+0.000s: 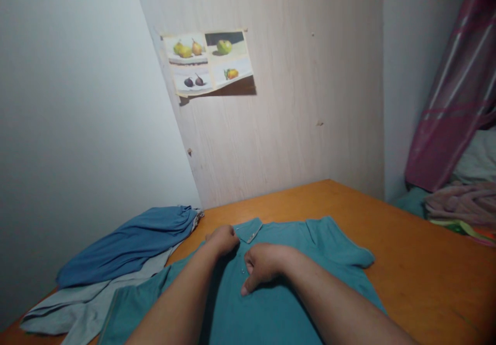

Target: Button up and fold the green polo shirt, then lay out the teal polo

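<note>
A teal short-sleeved polo shirt lies spread front side up on the table, its collar towards the wall and small buttons down its front opening. My left hand is closed at the left side of the collar, pinching the fabric there; its fingertips are partly hidden. Lower and to the right, my right hand rests over the button strip. Its fingers bend inward, with the thumb apart from them and touching the shirt front. No cloth shows between that thumb and the fingers. My forearms cover parts of the shirt.
Blue folded clothing lies over a light grey garment on the left of the orange-brown wooden table. A fruit picture sheet hangs on the panel behind. At right are a pink curtain and a heaped mauve cloth.
</note>
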A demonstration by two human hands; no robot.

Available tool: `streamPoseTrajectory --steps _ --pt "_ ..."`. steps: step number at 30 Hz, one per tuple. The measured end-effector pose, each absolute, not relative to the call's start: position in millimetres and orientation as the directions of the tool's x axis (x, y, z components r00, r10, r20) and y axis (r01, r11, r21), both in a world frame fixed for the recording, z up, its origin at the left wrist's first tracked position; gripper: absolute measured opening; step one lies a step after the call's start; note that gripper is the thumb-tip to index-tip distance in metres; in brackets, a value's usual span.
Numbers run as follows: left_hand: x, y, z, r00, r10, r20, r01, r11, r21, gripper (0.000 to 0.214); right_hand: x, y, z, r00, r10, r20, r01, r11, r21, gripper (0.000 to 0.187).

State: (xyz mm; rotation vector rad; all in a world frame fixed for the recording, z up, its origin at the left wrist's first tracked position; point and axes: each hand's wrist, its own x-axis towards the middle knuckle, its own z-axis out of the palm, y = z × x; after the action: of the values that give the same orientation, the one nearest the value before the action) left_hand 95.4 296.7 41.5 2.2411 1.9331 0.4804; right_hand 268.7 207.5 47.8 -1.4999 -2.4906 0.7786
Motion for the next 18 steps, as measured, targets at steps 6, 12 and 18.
streamPoseTrajectory --steps 6,12,18 --pt "99.6 295.1 39.2 0.152 0.983 0.101 0.966 -0.169 0.194 0.01 264.7 204.8 53.1 -0.496 0.852 -0.167 0.808 0.383 -0.449 0.039" --pt "94.1 296.9 32.2 0.166 0.973 0.159 0.974 -0.187 0.13 0.019 262.8 200.1 60.7 -0.462 0.872 -0.164 0.81 0.339 -0.479 0.044" --pt "92.8 295.2 20.5 0.157 0.97 0.185 0.978 -0.179 0.107 0.022 266.3 199.7 64.3 -0.503 0.823 -0.264 0.838 0.389 -0.382 0.047"
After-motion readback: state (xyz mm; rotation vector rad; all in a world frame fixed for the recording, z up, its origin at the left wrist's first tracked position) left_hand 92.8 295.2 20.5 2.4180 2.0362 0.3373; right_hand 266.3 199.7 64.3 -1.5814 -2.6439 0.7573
